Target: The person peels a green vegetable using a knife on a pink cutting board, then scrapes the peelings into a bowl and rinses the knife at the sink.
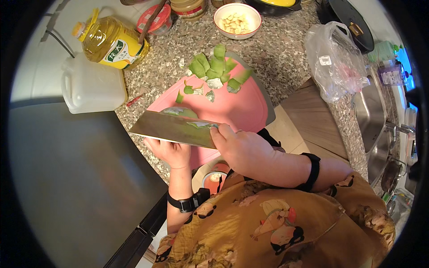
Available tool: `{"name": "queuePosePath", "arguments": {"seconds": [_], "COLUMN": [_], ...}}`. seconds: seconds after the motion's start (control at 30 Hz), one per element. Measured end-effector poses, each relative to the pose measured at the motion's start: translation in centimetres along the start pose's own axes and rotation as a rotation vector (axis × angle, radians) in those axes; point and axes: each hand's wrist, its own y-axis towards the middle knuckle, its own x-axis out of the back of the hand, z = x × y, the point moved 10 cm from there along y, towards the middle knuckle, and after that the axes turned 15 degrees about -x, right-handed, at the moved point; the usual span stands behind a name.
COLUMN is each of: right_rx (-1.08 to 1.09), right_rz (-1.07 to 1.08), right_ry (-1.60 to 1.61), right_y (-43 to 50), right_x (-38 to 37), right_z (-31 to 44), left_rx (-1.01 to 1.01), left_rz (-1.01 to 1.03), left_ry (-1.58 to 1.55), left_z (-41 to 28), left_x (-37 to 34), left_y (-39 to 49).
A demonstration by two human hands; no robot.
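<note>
My right hand grips a broad cleaver, its blade pointing left and lying nearly flat across my view. A curl of green peel sticks to the blade near that hand. Behind the cleaver shows the upper part of a pale green gourd piece with whitish skin. My left hand is under the blade, holding the gourd piece from the near side; the blade hides its fingertips. Below lies a pink cutting board with a grey edge. Green peel scraps are heaped at the board's far side.
Beyond the board stands a white bowl of peeled garlic cloves. An oil jug and a translucent plastic container are at the left. A clear plastic bag lies right, near the steel sink. A bin sits below the counter.
</note>
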Motion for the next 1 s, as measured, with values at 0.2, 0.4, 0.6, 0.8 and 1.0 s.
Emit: {"name": "queuePosePath", "arguments": {"seconds": [0.2,0.4,0.6,0.8,1.0], "right_rx": [0.034,-0.234,-0.064,-0.014,0.005], "right_rz": [-0.166,0.004,0.039,-0.031,-0.018], "right_ry": [-0.065,0.382,0.333,0.148,0.113], "right_y": [6.4,8.7,3.2,1.4,2.0], "right_x": [-1.6,-2.2,-0.3,0.9,1.4], "right_z": [3.3,-4.7,-2.1,-0.9,-0.2], "left_rx": [0.005,0.043,-0.078,-0.133,-0.22], "left_rz": [0.052,0.015,0.395,0.39,0.319], "left_ry": [0.091,0.059,0.152,0.055,0.068], "left_z": [0.0,0.0,-0.3,-0.3,-1.0], "left_x": [-0.1,0.3,-1.7,-2.3,-2.0], "left_y": [-0.5,0.3,1.6,1.4,1.7]}}
